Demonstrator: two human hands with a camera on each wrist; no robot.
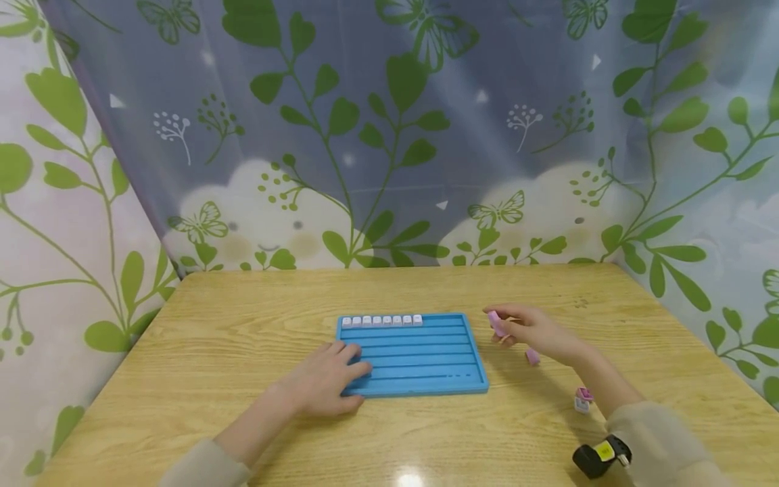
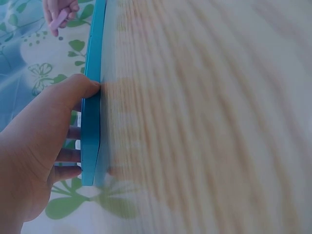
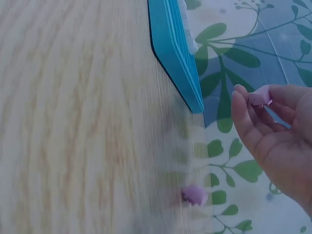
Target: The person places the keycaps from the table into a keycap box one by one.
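Observation:
A shallow blue tray with ridged rows lies on the wooden table. Several white keycaps stand side by side along its far row, from the left end past the middle. My left hand holds the tray's near left corner, thumb at the front wall and fingers over the rim. To the right of the tray, raised above the table, my right hand pinches a pink keycap between thumb and fingers. Another pink keycap lies on the table beneath that hand.
Near my right forearm lie a dark pink keycap and a white keycap, close together. A black device with a yellow label is at my right sleeve. Leaf-patterned cloth hangs behind the table.

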